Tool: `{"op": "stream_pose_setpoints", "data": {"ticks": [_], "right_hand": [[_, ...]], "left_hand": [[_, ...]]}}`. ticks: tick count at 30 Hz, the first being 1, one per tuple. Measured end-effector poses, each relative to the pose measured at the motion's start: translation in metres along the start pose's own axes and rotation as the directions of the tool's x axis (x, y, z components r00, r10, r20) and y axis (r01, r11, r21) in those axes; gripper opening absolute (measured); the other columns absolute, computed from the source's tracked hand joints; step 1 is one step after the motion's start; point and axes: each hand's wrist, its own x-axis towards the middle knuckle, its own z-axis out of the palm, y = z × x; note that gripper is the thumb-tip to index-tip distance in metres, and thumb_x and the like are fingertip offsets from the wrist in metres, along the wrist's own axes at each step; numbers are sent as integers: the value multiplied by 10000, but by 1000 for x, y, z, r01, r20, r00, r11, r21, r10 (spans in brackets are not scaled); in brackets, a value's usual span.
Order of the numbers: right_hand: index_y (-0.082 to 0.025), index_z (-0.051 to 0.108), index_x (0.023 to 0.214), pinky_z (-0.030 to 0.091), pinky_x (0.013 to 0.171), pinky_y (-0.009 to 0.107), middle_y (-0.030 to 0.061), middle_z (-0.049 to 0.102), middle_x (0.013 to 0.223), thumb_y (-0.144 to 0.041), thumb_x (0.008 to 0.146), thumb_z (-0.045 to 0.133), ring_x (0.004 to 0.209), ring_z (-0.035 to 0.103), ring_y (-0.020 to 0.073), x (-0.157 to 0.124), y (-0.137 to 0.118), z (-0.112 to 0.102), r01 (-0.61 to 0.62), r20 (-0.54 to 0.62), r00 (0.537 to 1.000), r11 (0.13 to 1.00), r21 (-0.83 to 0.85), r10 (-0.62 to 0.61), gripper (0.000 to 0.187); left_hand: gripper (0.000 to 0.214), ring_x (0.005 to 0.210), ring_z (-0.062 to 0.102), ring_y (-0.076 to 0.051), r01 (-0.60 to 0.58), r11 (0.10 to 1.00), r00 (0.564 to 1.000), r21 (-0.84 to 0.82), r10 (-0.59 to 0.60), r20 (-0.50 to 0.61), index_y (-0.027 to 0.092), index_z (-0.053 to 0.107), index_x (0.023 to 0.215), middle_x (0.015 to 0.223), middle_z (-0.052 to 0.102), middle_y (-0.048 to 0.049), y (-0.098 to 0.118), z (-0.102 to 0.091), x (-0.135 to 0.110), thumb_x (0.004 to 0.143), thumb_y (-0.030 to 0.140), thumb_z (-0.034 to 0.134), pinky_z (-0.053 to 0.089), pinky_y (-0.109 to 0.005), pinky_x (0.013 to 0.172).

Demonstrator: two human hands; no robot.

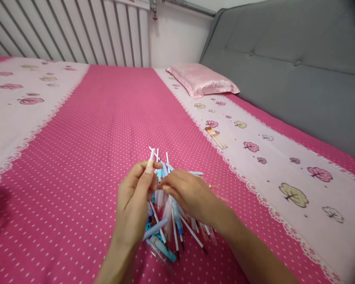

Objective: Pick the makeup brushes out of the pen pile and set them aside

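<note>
A heap of pen parts (173, 228) lies on the pink dotted bedsheet (85, 150) in front of me: white refills, clear barrels, blue and light caps. My left hand (136, 201) is closed on a thin white pen piece (151, 156) that it holds upright above the heap. My right hand (189, 195) is just to its right, fingers pinched together close to the left fingertips. What the right fingers pinch is too small to make out.
A small bundle of tan-tipped sticks (215, 137) lies farther right on the pale tree-print strip. A pink satin pillow (202, 80) sits at the head of the bed. A grey padded headboard (292, 59) rises on the right; a slatted white wall (77, 31) stands behind.
</note>
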Motion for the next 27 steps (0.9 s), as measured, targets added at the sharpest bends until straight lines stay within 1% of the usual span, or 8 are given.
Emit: {"op": "stream_pose_setpoints", "data": {"ticks": [2,4,7,9,12,14,21,27], "right_hand": [[-186,577,948,435,748,313,47,639,926,-260,944,466,851,569,166,-1,3,-13,-88,-82,991,984,155,101,133],[-192,549,958,454,741,312,42,635,927,-255,920,503,833,584,156,-3,5,-25,-123,-163,968,931,343,189,87],[-199,504,929,484,730,305,31,624,889,-253,909,507,813,606,144,-6,8,-36,-62,-259,927,791,608,272,57],[-203,490,903,494,734,298,28,630,870,-253,903,514,823,618,141,-6,8,-40,-3,-324,891,717,697,319,56],[-207,497,890,503,721,288,33,656,889,-249,890,534,850,633,146,-6,7,-44,19,-396,832,693,721,389,56],[-209,507,887,508,708,289,35,667,900,-256,884,544,861,641,154,-5,6,-45,16,-411,814,691,722,411,60],[-205,542,913,512,697,284,34,690,884,-266,859,597,843,656,155,-6,7,-42,24,-354,836,618,786,419,99],[-196,544,904,514,699,276,49,694,927,-288,861,591,853,654,152,-5,5,-41,-13,-330,844,631,776,423,112]], "left_hand": [[250,516,307,-84,11,1000,1000,20,-11,2,193,623,909,579,348,48,-2,1,0,876,421,526,232,-202,446],[253,514,302,-89,26,998,999,60,-27,20,189,620,901,582,348,48,-5,3,0,877,416,510,229,-210,450],[271,509,303,-99,39,992,996,124,-48,70,181,613,894,575,334,48,-8,8,-2,887,407,464,236,-223,462],[282,519,325,-111,35,981,992,191,-58,114,180,608,886,571,346,46,-9,11,-3,891,408,442,245,-232,475],[288,549,370,-122,-3,938,979,346,-68,193,190,591,834,592,409,37,-11,12,-4,901,418,428,263,-244,508],[304,560,385,-126,-35,905,971,424,-70,228,194,566,786,599,426,35,-12,11,-4,910,426,413,265,-252,522],[318,557,390,-125,-61,880,964,471,-70,257,199,521,745,598,424,42,-11,10,-4,926,423,386,256,-265,528],[308,552,382,-122,-62,895,961,442,-66,267,197,528,758,594,423,44,-10,10,-3,921,422,394,259,-263,526]]}}
